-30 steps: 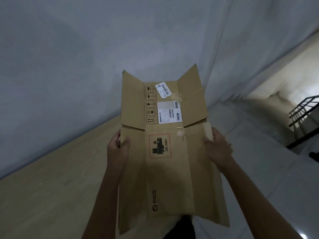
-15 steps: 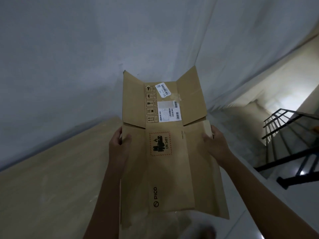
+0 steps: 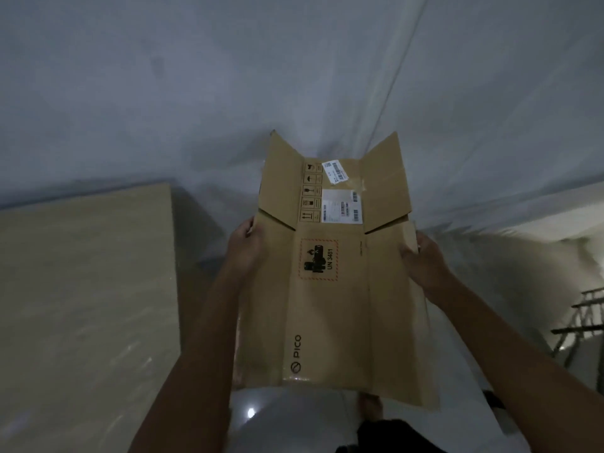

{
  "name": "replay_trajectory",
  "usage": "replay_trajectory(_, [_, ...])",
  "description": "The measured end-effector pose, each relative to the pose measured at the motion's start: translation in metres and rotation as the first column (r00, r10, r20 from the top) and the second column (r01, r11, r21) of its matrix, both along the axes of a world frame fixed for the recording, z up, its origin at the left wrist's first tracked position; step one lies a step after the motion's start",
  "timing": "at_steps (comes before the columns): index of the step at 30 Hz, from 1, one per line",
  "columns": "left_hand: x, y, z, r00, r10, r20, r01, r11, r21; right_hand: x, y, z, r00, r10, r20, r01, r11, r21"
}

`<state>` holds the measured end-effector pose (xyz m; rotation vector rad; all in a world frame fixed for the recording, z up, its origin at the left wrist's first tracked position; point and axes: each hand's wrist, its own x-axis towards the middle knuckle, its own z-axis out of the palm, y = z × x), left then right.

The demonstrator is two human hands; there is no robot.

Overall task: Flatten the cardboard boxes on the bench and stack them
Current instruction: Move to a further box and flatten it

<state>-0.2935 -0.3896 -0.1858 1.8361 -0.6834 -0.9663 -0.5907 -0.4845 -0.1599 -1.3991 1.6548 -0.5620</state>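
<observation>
A flattened brown cardboard box (image 3: pixel 330 308) with a PICO logo, a red UN 3481 mark and white shipping labels is held up in front of me, its far flaps spread open. My left hand (image 3: pixel 245 248) grips its left edge, thumb on the front. My right hand (image 3: pixel 423 261) grips the right edge at about the same height. The pale wooden bench (image 3: pixel 85 305) lies at the left, its right end just left of my left arm; the box hangs beside it, over the floor.
A grey-white wall (image 3: pixel 294 76) fills the background. Glossy white floor (image 3: pixel 294 420) shows below the box, with my foot near it. A black metal stair railing (image 3: pixel 585 315) stands at the right edge, beyond a lit stairwell opening.
The view has swung to the right: the bench now ends left of the box, which has come off the bench over the floor. Both hands keep the same hold.
</observation>
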Motion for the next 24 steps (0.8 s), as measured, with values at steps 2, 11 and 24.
replay_trajectory(2, [-0.013,-0.004,-0.016,1.000,0.016,0.027,-0.017,0.999,0.035,-0.013,-0.017,-0.023,0.998,0.058,0.009,-0.059,0.997,0.052])
replay_trajectory(11, [-0.013,0.029,-0.147,0.982,0.186,0.038,-0.189,0.977,0.100,-0.005,-0.053,-0.152,0.975,0.217,-0.035,-0.204,0.951,0.231])
replay_trajectory(24, [-0.012,0.072,-0.483,0.882,0.438,0.171,-0.470,0.818,0.332,-0.009,-0.025,-0.466,0.975,0.110,-0.195,-0.076,0.982,0.173])
